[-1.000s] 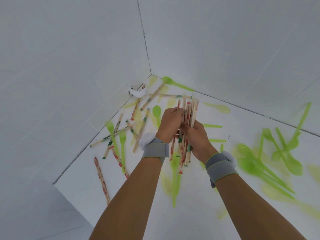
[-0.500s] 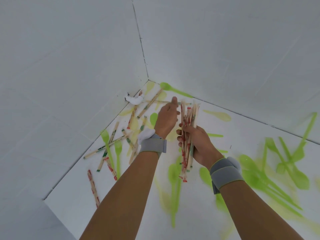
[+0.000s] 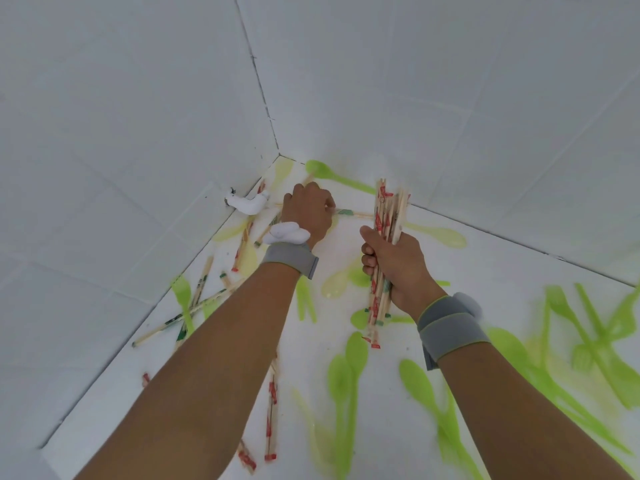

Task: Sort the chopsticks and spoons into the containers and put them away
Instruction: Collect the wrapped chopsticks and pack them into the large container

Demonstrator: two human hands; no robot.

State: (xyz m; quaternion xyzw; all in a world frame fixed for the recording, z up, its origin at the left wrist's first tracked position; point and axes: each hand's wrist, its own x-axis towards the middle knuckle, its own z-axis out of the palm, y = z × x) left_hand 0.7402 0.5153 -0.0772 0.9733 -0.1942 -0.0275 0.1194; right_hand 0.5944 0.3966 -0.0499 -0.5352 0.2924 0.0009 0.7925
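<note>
Wooden chopstick bundle (image 3: 382, 251) clenched upright in right hand (image 3: 398, 268). Left hand (image 3: 308, 213) reaches far corner, fingers pinching a loose chopstick (image 3: 349, 213) lying crosswise on the white bench (image 3: 398, 375) (long axis left-right, pointing toward the bundle). Left hand nearer. Green spoons (image 3: 349, 368) scattered. Wrapper print unreadable.

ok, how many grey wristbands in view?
2. Left wristband on the left wrist; right wristband below the right hand, which grips the chopstick bundle. None seem hidden.
</note>
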